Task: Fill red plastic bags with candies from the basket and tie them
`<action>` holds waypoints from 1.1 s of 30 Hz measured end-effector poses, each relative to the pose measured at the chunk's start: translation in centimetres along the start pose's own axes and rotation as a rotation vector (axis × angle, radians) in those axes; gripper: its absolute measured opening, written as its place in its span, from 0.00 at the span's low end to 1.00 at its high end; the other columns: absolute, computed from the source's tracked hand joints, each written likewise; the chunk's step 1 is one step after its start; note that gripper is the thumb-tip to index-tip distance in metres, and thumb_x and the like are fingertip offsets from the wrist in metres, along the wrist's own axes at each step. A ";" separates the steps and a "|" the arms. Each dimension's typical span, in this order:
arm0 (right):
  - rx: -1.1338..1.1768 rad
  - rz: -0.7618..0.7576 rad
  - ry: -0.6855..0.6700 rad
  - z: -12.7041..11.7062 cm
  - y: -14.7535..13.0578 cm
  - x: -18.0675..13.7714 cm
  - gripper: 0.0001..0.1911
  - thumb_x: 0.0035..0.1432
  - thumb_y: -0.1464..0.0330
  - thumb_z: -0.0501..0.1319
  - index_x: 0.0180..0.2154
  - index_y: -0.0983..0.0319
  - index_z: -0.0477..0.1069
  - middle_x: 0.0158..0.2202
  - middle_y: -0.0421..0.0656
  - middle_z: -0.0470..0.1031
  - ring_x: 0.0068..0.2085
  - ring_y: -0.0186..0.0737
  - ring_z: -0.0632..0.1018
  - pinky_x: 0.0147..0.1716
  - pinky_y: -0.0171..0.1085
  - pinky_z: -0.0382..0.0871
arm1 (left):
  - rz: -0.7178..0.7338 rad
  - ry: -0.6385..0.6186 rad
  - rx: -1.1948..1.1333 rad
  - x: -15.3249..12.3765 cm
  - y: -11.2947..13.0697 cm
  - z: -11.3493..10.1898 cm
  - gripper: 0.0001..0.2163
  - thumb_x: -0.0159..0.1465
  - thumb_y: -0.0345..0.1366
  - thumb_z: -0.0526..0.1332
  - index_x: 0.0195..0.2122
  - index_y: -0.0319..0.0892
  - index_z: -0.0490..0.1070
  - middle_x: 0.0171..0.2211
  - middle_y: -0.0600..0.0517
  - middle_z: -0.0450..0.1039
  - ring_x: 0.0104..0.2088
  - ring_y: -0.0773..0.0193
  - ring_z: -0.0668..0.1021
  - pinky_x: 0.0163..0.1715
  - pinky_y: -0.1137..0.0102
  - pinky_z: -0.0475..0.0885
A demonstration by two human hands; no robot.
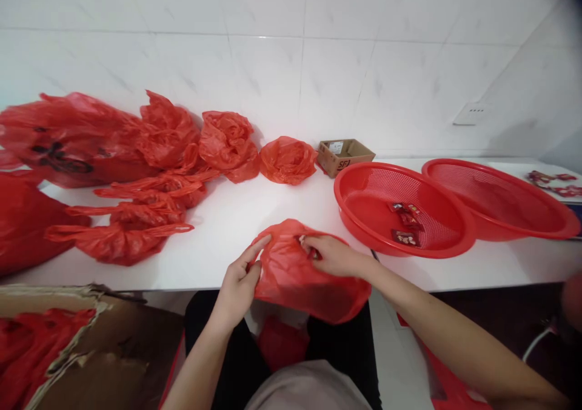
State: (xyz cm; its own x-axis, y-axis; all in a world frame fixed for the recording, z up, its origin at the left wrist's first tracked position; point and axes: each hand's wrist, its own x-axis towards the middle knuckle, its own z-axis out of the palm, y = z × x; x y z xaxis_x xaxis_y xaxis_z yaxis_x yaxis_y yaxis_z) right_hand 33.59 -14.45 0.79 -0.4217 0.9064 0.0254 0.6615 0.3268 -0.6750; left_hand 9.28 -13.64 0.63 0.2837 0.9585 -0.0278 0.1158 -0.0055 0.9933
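A red plastic bag [295, 285] lies spread at the table's front edge, partly hanging over my lap. My left hand [239, 282] grips its left edge between thumb and fingers. Over the bag's upper part, my right hand [331, 255] has its fingers closed together, with a bit of something small and dark red showing at the fingertips; its kind is too small to tell. Right of the bag stands a red plastic basket [364, 207] with several small wrapped packets [407, 222] on its bottom.
A second red basket [500, 216] overlaps the first. A small cardboard box [334, 161] sits by the wall. Tied red bags [120, 240] and fuller bags [82, 137] crowd the table's left. Below them, a large carton [116, 325] holds red plastic. More packets [541, 178] lie far right.
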 end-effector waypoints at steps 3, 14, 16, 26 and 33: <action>-0.111 0.016 0.033 -1.0 1.7 1.2 0.10 0.50 0.80 0.54 0.33 0.61 0.66 0.37 0.42 0.73 0.38 0.38 0.73 0.39 0.36 0.64 | -0.069 -0.033 -0.281 0.1 0.5 -1.0 0.27 0.57 0.37 0.65 0.59 0.42 0.69 0.59 0.45 0.70 0.55 0.52 0.73 0.52 0.64 0.68; 0.480 0.144 0.046 -1.5 0.9 3.1 0.13 0.60 0.59 0.60 0.43 0.59 0.65 0.34 0.41 0.77 0.34 0.38 0.77 0.39 0.40 0.71 | -0.129 0.062 -0.613 0.5 0.8 -0.2 0.32 0.53 0.30 0.68 0.61 0.44 0.66 0.63 0.43 0.63 0.53 0.53 0.76 0.44 0.69 0.76; 0.373 0.157 0.105 -2.2 -0.1 2.8 0.15 0.61 0.59 0.59 0.47 0.58 0.67 0.37 0.42 0.77 0.37 0.38 0.78 0.41 0.40 0.71 | -0.118 0.063 -0.613 0.6 0.7 0.0 0.32 0.53 0.30 0.67 0.61 0.45 0.67 0.64 0.44 0.61 0.55 0.51 0.75 0.46 0.68 0.75; -0.426 0.628 0.223 -15.6 7.7 -4.3 0.29 0.57 0.54 0.60 0.57 0.57 0.64 0.54 0.52 0.71 0.53 0.51 0.73 0.51 0.46 0.66 | -0.113 0.094 -0.524 0.0 0.5 -0.4 0.32 0.55 0.36 0.68 0.62 0.45 0.65 0.65 0.44 0.60 0.57 0.47 0.72 0.52 0.63 0.73; -0.473 0.916 -0.224 -14.0 14.9 -9.1 0.10 0.41 0.74 0.67 0.30 0.63 0.73 0.27 0.49 0.76 0.26 0.44 0.77 0.28 0.39 0.66 | -0.130 0.102 -0.502 0.0 0.3 0.0 0.33 0.55 0.35 0.67 0.63 0.45 0.63 0.65 0.43 0.61 0.59 0.45 0.70 0.56 0.58 0.70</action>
State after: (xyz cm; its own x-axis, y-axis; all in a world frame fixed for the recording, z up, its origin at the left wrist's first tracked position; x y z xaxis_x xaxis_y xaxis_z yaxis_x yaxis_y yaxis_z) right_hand 55.92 -14.05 0.82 0.2880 0.8055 -0.5179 0.9394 -0.3426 -0.0105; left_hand 9.32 -13.66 0.89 0.2007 0.9651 -0.1682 -0.3332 0.2287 0.9147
